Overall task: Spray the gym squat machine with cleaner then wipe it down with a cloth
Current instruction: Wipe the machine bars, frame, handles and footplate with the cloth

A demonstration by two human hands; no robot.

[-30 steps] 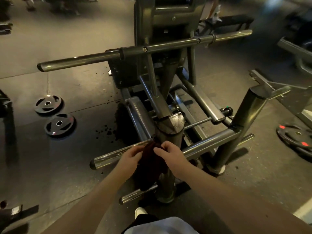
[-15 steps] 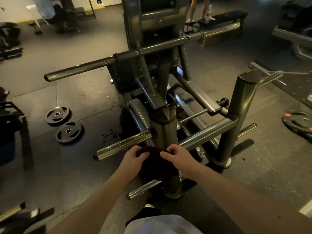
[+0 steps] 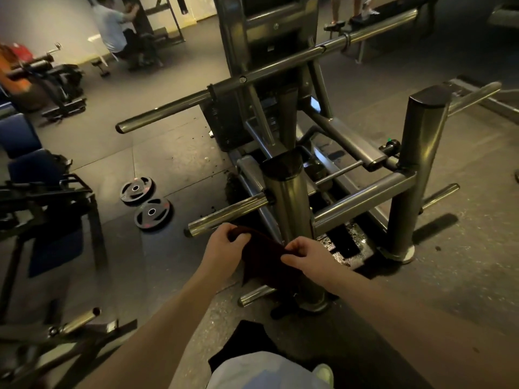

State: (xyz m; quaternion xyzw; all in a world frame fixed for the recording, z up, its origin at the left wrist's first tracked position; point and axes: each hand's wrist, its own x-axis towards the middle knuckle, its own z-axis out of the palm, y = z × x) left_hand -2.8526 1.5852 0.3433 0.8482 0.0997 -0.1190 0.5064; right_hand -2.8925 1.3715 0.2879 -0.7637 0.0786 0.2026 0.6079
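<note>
- Faced the squat machine, with its near upright post just beyond both grips and its long bar well beyond and above them.
- Saw a wet sheen on the machine's base plate, just right of the right grip; judged the spraying of that part done.
- Noted two weight plates flat on the floor, well left of the left grip.
- Passed over a chrome peg just beyond the left grip, not touched by it.
- Held the dark cloth slack between the two grips, in front of the post's lower part; could not tell whether it touched the metal there.
- Pinched the cloth's upper left edge in the left grip, with fingers curled round it.
- Pinched the opposite edge in the right grip, between thumb and curled fingers, and held nothing else.
- Had drawn both grips down and back from the post's peg joint over the last second and spread them wider, so stretched the cloth out instead of pressing it on.
- Read that as turning or refolding to a fresh face between wipes, with the wiping stage under way and much of the frame probably left to do.
- Found no spray bottle, bucket or other container near either grip, so had no contents to report.
</note>
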